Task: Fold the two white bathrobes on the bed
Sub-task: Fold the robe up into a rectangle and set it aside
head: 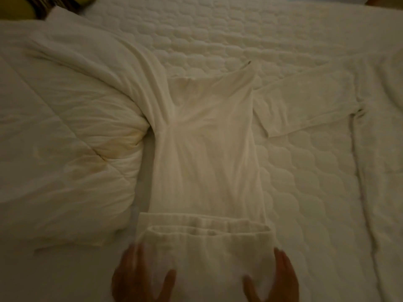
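A white bathrobe point(207, 149) lies lengthwise in the middle of the bed, folded into a narrow strip. Its near end point(207, 247) is turned over into a thick fold. My left hand point(139, 277) holds the left side of that fold, thumb on top of the cloth. On the fold's right side my right hand point(274, 277) holds it the same way. A second white bathrobe point(375, 149) lies spread along the bed's right side, with one sleeve point(305, 101) reaching toward the first robe. The picture is dim and blurred.
A bunched white quilted duvet point(65, 138) fills the left side of the bed and touches the first robe. The quilted mattress cover point(239, 40) shows beyond and between the robes. A dark striped thing point(43, 7) sits at the top left corner.
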### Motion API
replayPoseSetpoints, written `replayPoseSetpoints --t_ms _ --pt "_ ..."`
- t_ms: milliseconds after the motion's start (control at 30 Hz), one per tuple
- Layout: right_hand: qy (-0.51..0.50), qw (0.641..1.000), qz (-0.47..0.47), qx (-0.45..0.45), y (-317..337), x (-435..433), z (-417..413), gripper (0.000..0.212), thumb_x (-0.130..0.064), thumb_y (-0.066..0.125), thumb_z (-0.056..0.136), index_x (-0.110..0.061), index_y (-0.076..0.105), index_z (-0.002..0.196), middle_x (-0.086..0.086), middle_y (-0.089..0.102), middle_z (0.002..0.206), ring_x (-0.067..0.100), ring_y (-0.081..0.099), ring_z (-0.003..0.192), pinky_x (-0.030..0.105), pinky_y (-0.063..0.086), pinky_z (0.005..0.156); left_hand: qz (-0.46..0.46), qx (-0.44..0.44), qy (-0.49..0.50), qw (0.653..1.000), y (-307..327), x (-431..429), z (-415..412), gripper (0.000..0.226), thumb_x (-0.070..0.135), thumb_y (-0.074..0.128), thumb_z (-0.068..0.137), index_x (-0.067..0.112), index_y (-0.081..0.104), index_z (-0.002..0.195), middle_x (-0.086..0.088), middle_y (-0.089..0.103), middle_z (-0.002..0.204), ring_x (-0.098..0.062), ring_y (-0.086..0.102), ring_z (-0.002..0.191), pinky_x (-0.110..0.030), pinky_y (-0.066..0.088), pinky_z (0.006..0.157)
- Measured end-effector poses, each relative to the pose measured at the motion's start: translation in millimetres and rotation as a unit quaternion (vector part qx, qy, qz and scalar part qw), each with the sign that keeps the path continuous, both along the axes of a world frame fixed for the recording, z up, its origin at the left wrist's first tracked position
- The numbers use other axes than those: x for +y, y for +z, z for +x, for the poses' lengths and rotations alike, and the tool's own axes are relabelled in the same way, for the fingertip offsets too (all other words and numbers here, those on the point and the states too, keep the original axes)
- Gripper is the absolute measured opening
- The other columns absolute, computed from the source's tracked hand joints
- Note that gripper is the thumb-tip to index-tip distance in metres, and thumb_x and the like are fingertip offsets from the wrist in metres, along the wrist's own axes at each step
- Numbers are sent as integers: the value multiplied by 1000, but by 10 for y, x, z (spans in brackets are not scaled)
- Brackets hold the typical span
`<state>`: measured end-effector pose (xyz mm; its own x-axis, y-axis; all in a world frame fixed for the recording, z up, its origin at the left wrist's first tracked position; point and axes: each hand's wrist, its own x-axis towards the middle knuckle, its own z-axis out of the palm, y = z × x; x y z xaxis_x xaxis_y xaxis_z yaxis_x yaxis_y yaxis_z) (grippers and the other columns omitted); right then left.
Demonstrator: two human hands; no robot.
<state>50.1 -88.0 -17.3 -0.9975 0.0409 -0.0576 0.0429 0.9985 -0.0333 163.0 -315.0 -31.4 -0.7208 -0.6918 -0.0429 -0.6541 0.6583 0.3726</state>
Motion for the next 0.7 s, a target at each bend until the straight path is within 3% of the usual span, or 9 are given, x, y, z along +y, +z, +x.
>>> replayPoseSetpoints --t_ms 33,67,133,167,333,400,500,600,700 --pt "41 993 -108 -8 114 -202 5 70 -55 49 87 3 66 122 25 65 127 29 58 122 33 37 107 -44 3 -42 998 -32 63 -149 80 65 43 87 10 44 145 -23 53 144 -34 53 129 -49 38 105" --pt "118 984 -132 5 -7 -367 -21 76 -62 44 89 -6 56 139 26 52 145 31 46 136 40 24 116 -55 -8 -96 994 -75 111 -342 77 60 44 88 12 42 149 -20 45 152 -35 45 138 -56 32 110" --pt "291 946 -126 -58 -153 -562 -319 68 -62 34 96 -26 41 153 18 31 161 31 29 150 53 14 121 -53 -31 -206 977 -209 26 -772 72 57 44 91 19 39 153 -14 30 162 -34 31 148 -60 21 117" --pt "315 939 -106 -88 -219 -728 -573 66 -63 33 97 -32 35 155 14 24 165 30 25 152 59 14 120 -65 -46 -232 970 -312 -106 -945 71 59 42 93 23 37 154 -11 25 164 -33 28 150 -59 19 118" --pt "231 963 -28 -138 -665 -537 -1283 73 -79 10 89 -51 4 156 0 -3 170 18 -1 156 61 11 119 -72 -107 -215 968 -590 -549 -1109 68 62 37 94 34 30 156 -2 20 166 -19 22 152 -62 21 116" --pt "212 969 -48 -121 -667 -679 -1361 75 -79 12 89 -48 9 157 6 -1 170 24 3 156 63 14 117 -51 -92 -210 972 -520 -513 -1168 69 61 40 92 32 34 154 -1 24 165 -19 29 150 -61 24 113" --pt "243 960 -95 -96 -572 -1177 -1591 78 -74 22 92 -36 18 160 13 9 168 32 14 154 60 11 118 -32 -12 -145 989 -324 -726 -1530 67 58 48 89 22 50 145 -4 49 152 -23 55 129 -50 40 102" --pt "300 948 -95 -55 -600 -1754 -2007 73 -70 25 94 -37 19 159 14 16 167 30 14 153 55 1 119 -12 121 -13 992 22 -1383 -2262 68 52 55 89 14 47 145 -10 55 140 -26 52 125 -38 44 105" --pt "272 957 -81 -56 -780 -2093 -2347 72 -76 13 91 -47 12 157 16 27 164 29 18 151 59 11 116 36 228 135 964 506 -2350 -2989 74 38 70 87 5 41 147 -19 50 138 -31 52 124 -37 42 107"
